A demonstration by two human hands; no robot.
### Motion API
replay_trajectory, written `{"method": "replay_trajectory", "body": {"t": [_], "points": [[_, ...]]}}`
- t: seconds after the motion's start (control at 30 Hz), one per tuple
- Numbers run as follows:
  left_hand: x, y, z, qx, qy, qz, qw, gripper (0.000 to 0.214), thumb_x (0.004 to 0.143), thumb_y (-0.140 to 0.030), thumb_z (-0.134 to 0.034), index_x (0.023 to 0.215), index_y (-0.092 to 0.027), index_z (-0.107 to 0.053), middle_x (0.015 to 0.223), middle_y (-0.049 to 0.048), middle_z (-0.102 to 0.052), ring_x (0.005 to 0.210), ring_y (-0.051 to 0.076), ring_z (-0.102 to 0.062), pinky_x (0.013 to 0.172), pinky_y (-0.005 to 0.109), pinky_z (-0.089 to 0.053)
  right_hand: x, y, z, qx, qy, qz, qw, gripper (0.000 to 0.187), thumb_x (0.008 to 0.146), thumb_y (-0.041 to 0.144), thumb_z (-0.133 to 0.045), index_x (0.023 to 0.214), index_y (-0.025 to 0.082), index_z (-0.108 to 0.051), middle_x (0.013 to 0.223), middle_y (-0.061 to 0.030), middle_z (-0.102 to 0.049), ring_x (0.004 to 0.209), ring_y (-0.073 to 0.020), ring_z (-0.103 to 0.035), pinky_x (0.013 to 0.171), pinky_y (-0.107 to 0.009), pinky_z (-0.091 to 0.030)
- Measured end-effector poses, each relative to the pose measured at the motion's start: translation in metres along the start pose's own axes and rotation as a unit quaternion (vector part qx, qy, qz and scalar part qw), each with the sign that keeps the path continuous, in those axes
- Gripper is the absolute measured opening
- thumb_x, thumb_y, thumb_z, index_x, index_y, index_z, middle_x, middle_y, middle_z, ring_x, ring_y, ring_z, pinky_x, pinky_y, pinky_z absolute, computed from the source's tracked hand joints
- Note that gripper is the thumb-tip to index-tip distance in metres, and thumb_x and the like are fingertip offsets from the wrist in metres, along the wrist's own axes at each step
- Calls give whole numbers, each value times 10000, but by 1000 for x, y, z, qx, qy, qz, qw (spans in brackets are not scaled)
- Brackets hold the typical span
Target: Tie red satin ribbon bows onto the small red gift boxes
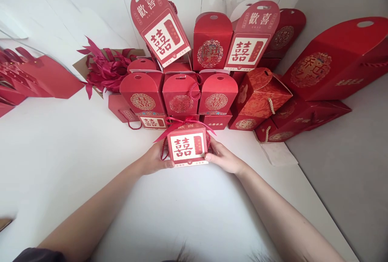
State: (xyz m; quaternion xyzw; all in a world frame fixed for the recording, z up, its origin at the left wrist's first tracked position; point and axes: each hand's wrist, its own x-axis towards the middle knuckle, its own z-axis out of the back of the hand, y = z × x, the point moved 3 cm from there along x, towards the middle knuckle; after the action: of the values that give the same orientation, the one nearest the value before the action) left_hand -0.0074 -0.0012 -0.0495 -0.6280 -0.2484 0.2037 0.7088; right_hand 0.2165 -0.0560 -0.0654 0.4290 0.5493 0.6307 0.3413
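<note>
A red and white gift box with a large red character on its front stands upright near the middle of the white table. Across its top runs a red ribbon tied in a bow, and red cord handles show at its sides. My left hand wraps the box's left side, thumb at the lower front corner. On the right side, my right hand grips it the same way, thumb on the front. The fingers behind the box are partly hidden. Directly behind it are stacked red gift boxes.
More boxes lean at the right, including a large red box and an orange patterned box. A bundle of red ribbons lies at the back left. Red bags stand at far left. A marble-patterned wall rises behind.
</note>
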Motion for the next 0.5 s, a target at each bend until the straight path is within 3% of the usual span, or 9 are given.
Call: {"method": "replay_trajectory", "body": {"t": [0.27, 0.4, 0.5], "points": [[-5, -2, 8, 79, -22, 1, 997, 761, 738, -329, -776, 1410, -192, -445, 1303, 169, -611, 1173, 362, -597, 946, 461, -522, 0, 1, 0, 41, -13, 12, 999, 805, 797, 449, -735, 1478, 258, -350, 1482, -95, -452, 1304, -298, -481, 1099, -434, -386], [-8, 5, 13, 96, -43, 11, 994, 529, 786, -285, -725, 1279, -181, -566, 1215, 147, -668, 1130, 351, -628, 943, 474, -528, -1, 2, 9, 117, -29, 23, 992, 545, 847, 423, -673, 1338, 251, -512, 1332, -79, -574, 1199, -262, -554, 1010, -399, -436], [-8, 13, 16, 82, -128, 14, 988, 485, 776, -302, -731, 1218, -162, -591, 1218, 168, -664, 1116, 372, -632, 915, 497, -537, 0, -1, 16, 122, -32, -4, 992, 306, 865, 342, -638, 1142, 213, -627, 1191, -79, -636, 946, -199, -625, 857, -348, -476]]}}
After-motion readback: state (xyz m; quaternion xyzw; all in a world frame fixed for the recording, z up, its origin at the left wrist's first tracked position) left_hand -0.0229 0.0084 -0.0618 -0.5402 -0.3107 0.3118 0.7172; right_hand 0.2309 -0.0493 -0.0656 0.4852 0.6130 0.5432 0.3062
